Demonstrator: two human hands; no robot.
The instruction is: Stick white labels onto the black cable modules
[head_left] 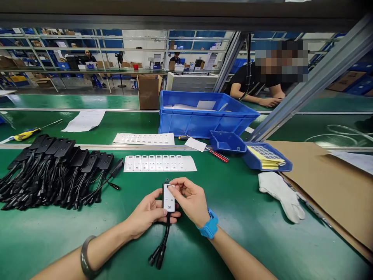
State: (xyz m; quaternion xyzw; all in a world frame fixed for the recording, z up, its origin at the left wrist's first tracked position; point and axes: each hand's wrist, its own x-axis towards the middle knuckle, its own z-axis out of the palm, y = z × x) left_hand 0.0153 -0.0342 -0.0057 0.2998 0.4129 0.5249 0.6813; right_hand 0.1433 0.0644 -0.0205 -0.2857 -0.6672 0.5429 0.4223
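Observation:
My left hand [153, 208] is closed around a small black controller box [164, 195], held upright above the green table. Black cables [167, 231] hang from its lower end, finishing in connectors. A white label [169, 201] printed "TS3" covers the front of the box. At the label's upper right, my right hand [189, 196] pinches with thumb and fingers against its edge; whether the label is fully stuck down I cannot tell. Just beyond the hands lies a sheet of white labels [159, 163]. To the left is a heap of similar black controllers [60, 151] with cables.
A second label sheet [142, 139] lies behind. Farther back stand a large blue bin [204, 120] and small blue trays [227, 142]. Screwdrivers [27, 134], a white glove [281, 194] and cardboard [329, 186] surround the work area. A co-worker [247, 83] sits across, beyond a slanted metal post [309, 85].

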